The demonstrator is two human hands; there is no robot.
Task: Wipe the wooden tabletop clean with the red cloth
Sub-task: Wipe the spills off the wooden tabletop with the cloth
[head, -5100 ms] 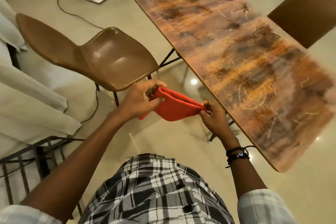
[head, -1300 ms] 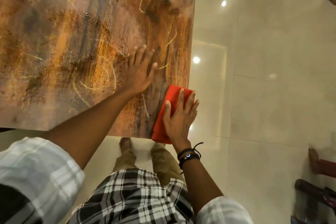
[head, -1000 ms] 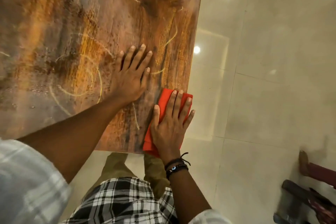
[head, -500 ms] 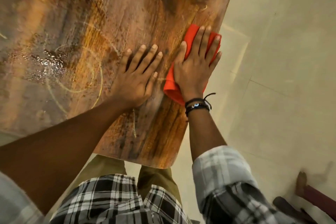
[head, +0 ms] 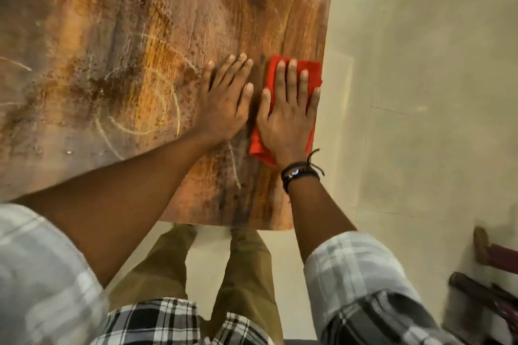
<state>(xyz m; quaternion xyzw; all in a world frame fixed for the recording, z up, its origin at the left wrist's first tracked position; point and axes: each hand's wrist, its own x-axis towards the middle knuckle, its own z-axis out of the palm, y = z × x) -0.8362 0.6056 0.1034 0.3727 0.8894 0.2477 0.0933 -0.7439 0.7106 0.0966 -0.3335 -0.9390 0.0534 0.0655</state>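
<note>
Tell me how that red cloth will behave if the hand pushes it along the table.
Probably floppy: the red cloth lies folded flat under the right hand. It likely slides easily on the smooth tabletop, though uncovered edges may bunch.

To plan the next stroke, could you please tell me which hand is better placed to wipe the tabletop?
Right. The right hand lies flat on the red cloth near the right edge of the tabletop; the left hand rests on the wood beside it, holding nothing.
</note>
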